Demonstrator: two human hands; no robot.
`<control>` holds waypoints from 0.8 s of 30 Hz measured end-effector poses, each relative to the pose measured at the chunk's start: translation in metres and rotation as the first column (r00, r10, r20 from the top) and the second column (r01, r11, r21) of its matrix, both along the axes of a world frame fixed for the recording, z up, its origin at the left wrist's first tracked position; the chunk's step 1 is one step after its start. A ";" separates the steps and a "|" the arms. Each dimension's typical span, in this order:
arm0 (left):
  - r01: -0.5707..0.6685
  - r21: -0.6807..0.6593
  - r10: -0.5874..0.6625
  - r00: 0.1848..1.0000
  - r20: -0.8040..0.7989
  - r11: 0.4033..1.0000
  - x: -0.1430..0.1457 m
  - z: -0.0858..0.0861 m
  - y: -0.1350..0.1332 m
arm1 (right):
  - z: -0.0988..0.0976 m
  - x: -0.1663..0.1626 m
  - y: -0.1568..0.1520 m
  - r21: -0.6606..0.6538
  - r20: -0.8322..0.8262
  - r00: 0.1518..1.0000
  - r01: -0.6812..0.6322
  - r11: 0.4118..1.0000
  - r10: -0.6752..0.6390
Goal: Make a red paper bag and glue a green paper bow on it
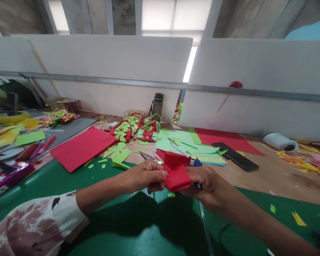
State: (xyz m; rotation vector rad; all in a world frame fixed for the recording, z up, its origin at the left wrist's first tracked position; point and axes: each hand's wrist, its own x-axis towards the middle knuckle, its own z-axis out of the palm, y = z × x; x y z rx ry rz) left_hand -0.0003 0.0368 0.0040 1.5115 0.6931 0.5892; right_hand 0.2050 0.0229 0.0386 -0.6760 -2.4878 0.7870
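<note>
A folded piece of red paper (176, 170) is held between both hands just above the green table surface (138, 227). My left hand (146, 176) pinches its left edge with closed fingers. My right hand (202, 183) grips its right side from below, fingers curled; a small blue object (197, 163) shows behind that hand. Scissors (149, 157) lie just behind my left hand.
A red sheet (82, 146) and green paper scraps (118, 154) lie to the left. Finished red and green paper pieces (138, 129) sit further back, near a grey bottle (158, 104). Light green sheets (186, 144), a black phone (236, 156) and a white roll (280, 141) lie right.
</note>
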 end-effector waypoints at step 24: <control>0.169 0.192 -0.138 0.976 -0.167 0.967 -0.003 0.011 -0.004 | -0.008 0.005 0.002 -0.002 0.009 0.998 0.063 0.998 -0.063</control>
